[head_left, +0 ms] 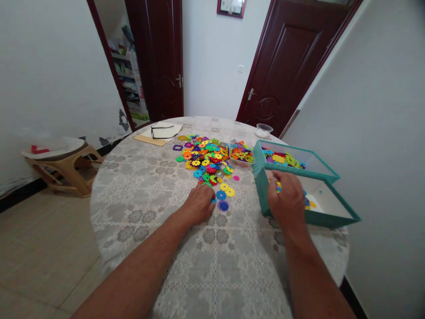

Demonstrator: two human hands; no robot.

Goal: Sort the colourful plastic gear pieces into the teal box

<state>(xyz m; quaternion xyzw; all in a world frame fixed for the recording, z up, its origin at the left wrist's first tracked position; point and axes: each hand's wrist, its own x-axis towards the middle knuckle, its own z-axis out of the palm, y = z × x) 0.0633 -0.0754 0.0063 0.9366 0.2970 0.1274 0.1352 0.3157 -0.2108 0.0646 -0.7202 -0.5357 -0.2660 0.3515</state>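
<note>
The left hand (199, 204) lies low on the desk (139, 252), at the near edge of a heap of bright plastic pieces (209, 156), fingers bent down with a blue piece (213, 200) showing beside them; from here I can't tell whether it grips anything. The right hand (287, 192) is over the near box (320, 218), fingers curled inward, and I can't make out whether it holds a piece. The heap spreads loosely, which probably leaves single pieces easy to reach. The near box and far box (312, 162) stand side by side by the right hand, their walls likely there to stop pieces scattering.
</note>
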